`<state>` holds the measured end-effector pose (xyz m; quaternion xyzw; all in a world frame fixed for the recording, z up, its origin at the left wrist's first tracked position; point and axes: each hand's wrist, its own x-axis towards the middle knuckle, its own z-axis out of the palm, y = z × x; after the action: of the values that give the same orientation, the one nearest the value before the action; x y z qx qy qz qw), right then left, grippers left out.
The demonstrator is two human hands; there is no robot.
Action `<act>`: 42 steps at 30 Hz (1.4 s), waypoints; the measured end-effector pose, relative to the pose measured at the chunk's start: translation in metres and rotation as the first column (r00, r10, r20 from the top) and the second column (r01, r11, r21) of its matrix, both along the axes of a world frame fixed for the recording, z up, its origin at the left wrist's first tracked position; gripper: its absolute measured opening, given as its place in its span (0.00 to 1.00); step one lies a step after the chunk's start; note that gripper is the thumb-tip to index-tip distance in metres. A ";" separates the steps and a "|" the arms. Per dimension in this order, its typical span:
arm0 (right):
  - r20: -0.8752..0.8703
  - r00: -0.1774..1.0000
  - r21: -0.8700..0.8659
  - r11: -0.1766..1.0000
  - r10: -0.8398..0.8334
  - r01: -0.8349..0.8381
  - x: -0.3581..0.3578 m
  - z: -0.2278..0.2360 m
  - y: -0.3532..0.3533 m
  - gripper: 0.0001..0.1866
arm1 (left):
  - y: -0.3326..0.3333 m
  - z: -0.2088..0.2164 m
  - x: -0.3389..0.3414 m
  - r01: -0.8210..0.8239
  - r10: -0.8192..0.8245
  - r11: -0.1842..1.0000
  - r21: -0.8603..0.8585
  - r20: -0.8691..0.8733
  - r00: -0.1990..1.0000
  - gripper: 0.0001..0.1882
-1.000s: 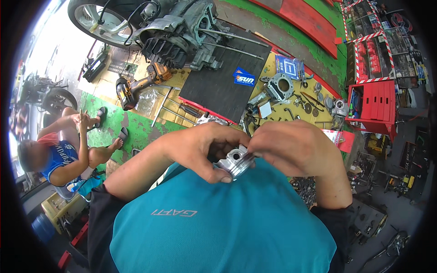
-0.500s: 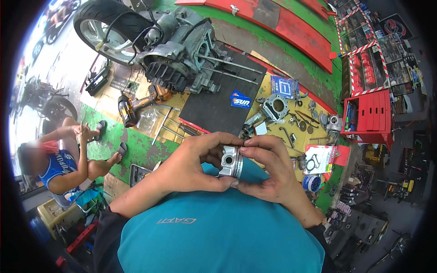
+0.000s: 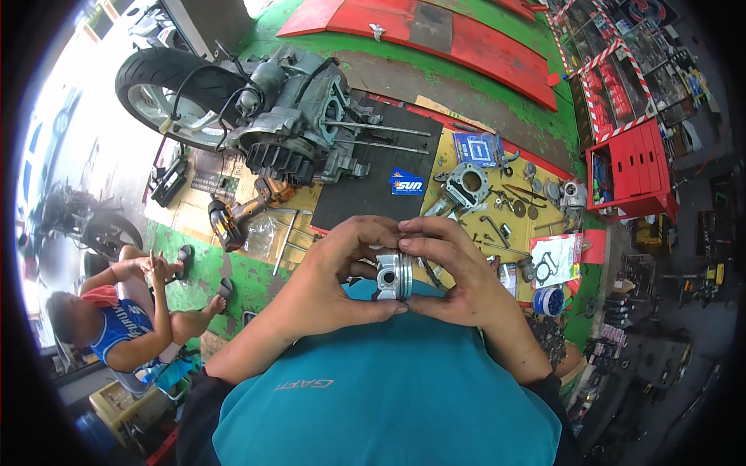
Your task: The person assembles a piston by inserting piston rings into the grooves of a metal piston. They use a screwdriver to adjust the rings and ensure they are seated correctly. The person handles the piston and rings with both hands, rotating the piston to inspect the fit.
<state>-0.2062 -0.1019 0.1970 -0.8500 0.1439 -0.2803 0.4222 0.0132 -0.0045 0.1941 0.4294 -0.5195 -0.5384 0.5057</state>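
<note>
Close to my chest, a silver piston (image 3: 394, 277) sits between my two hands, its pin hole facing left and its ring grooves to the right. My left hand (image 3: 330, 272) curls around its left side, thumb at the lower edge and fingers over the top, partly hidden behind it. From the other side, my right hand (image 3: 458, 276) has its fingertips on the ringed end at the top and its thumb low beside it. Beyond my hands, an engine (image 3: 291, 116) with a wheel and long studs lies on a black mat (image 3: 365, 198).
A cylinder block (image 3: 453, 189), bolts and small parts lie on cardboard at right, with a gasket (image 3: 547, 269) and a blue tin (image 3: 549, 301). A cordless impact wrench (image 3: 249, 211) rests left of the mat. A red tool cabinet (image 3: 641, 175) stands far right; a seated person (image 3: 132, 322) is at left.
The piston has turned slightly in my fingers, showing more of its ringed side. My right fingers have shifted up its edge. The whole view has swung a little.
</note>
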 end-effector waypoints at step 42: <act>0.269 0.960 -0.234 0.961 -0.081 0.147 0.010 -0.007 0.020 0.30 | 0.000 0.020 0.012 0.101 -0.096 0.979 -0.179 0.037 0.995 0.35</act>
<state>-0.1962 -0.0823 0.1898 -0.8433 0.1004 -0.4282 0.3089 0.0255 -0.0045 0.2144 0.3632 -0.5939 -0.5072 0.5081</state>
